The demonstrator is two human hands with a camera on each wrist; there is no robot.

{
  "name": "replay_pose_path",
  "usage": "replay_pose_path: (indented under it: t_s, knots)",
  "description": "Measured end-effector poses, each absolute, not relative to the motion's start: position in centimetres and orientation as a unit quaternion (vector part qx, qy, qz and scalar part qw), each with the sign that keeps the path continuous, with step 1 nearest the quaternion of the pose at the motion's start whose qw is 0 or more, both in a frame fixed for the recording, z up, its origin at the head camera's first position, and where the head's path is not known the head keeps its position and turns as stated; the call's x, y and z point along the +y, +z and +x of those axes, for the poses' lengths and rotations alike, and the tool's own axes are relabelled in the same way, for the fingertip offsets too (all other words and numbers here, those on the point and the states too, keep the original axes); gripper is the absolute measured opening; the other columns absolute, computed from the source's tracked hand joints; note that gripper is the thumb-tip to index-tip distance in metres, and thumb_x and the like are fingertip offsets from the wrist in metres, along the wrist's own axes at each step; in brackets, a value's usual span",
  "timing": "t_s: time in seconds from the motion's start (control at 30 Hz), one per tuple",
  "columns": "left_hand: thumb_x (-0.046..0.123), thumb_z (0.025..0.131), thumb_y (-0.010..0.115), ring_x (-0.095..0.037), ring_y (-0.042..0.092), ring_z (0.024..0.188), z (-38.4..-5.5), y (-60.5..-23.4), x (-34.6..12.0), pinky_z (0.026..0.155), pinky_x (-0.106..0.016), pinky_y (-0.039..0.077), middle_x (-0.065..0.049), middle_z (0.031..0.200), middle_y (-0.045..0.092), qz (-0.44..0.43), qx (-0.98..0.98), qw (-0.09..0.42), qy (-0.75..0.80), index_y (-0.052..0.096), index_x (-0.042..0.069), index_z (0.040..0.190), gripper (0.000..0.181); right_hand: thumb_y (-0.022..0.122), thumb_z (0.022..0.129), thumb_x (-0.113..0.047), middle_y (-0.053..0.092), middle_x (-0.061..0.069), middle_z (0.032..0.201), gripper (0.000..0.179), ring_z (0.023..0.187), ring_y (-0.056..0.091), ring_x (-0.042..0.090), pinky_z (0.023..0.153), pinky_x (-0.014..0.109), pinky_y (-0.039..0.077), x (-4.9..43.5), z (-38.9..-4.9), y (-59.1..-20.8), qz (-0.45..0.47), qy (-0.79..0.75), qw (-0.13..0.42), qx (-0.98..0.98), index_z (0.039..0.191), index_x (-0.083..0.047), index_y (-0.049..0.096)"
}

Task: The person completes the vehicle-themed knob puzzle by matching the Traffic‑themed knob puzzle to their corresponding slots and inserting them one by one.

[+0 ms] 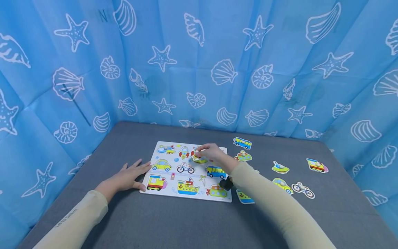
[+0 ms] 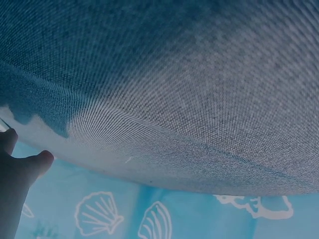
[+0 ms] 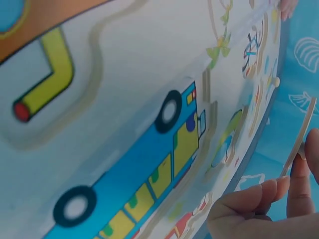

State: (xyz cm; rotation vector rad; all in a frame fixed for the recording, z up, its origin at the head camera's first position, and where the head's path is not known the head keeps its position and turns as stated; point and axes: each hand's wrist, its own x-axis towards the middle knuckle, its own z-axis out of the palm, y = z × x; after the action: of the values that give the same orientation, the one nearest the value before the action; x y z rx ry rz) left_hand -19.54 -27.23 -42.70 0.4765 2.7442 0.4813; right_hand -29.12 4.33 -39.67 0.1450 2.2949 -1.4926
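A white puzzle board (image 1: 199, 176) with vehicle pictures lies on the table. My left hand (image 1: 130, 176) rests with fingers spread at its left edge, the thumb near the lower left corner. Only part of that hand shows in the left wrist view. Over the upper middle of the board, my right hand (image 1: 212, 152) pinches a thin puzzle piece (image 3: 303, 127) between thumb and fingers. The right wrist view shows this piece edge-on, so its picture is hard to make out. A small knob (image 3: 276, 82) stands up at the board's far end.
Loose knobbed pieces lie right of the board: a bus (image 1: 242, 143), submarine (image 1: 243, 156), flying saucer (image 1: 280, 167), train (image 1: 316, 165), car (image 1: 282, 185), bicycle (image 1: 303, 190) and ship (image 1: 244, 197). My right forearm covers part of this area. A blue curtain (image 1: 199, 69) surrounds the grey table (image 1: 149, 218).
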Motion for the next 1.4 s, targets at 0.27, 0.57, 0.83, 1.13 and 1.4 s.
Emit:
replay_pose_path:
  t_s: [0.27, 0.57, 0.83, 1.13, 1.4]
  knots:
    - [0.054, 0.074, 0.075, -0.045, 0.008, 0.144, -19.6, -42.7, -27.2, 0.106, -0.072, 0.003, -0.014, 0.158, 0.026, 0.166, 0.96, 0.159, 0.163, 0.032, 0.009, 0.152, 0.099, 0.073, 0.089, -0.015, 0.064, 0.008, 0.11, 0.013, 0.111, 0.051, 0.026, 0.093, 0.043, 0.04, 3.0, -29.3, -40.2, 0.06, -0.541, 0.193, 0.816, 0.101, -0.01, 0.072]
    - [0.053, 0.074, 0.076, -0.045, 0.009, 0.144, -19.5, -42.7, -27.3, 0.106, -0.072, 0.002, -0.014, 0.158, 0.026, 0.165, 0.959, 0.158, 0.165, 0.033, 0.009, 0.152, 0.099, 0.073, 0.088, -0.014, 0.058, 0.01, 0.122, 0.011, 0.118, 0.047, 0.029, 0.101, 0.046, 0.037, 1.9, -30.2, -41.4, 0.054, -0.535, 0.199, 0.819, 0.098, -0.008, 0.072]
    - [0.054, 0.073, 0.075, -0.044, 0.007, 0.145, -19.9, -42.7, -27.4, 0.106, -0.071, 0.001, -0.013, 0.158, 0.025, 0.161, 0.959, 0.162, 0.168, 0.032, 0.01, 0.152, 0.101, 0.071, 0.09, -0.013, 0.065, 0.008, 0.103, 0.012, 0.111, 0.053, 0.026, 0.099, 0.043, 0.039, 1.1, -30.4, -40.8, 0.045, -0.533, 0.207, 0.819, 0.1, -0.006, 0.069]
    - [0.055, 0.073, 0.075, -0.044, 0.006, 0.145, -19.8, -42.8, -27.3, 0.107, -0.071, 0.0, -0.013, 0.159, 0.024, 0.159, 0.958, 0.17, 0.165, 0.031, 0.01, 0.153, 0.102, 0.076, 0.084, -0.007, 0.065, 0.006, 0.097, 0.008, 0.091, 0.059, 0.021, 0.083, 0.036, 0.047, -0.3, -32.2, -42.0, 0.06, -0.499, 0.201, 0.841, 0.092, -0.006, 0.073]
    - [0.054, 0.073, 0.075, -0.045, 0.007, 0.145, -19.8, -42.8, -27.3, 0.106, -0.072, 0.001, -0.013, 0.158, 0.025, 0.16, 0.959, 0.166, 0.166, 0.031, 0.009, 0.152, 0.101, 0.079, 0.081, -0.008, 0.067, 0.006, 0.089, 0.009, 0.086, 0.058, 0.021, 0.081, 0.035, 0.046, -1.2, -32.5, -41.8, 0.07, -0.45, 0.194, 0.869, 0.086, -0.006, 0.072]
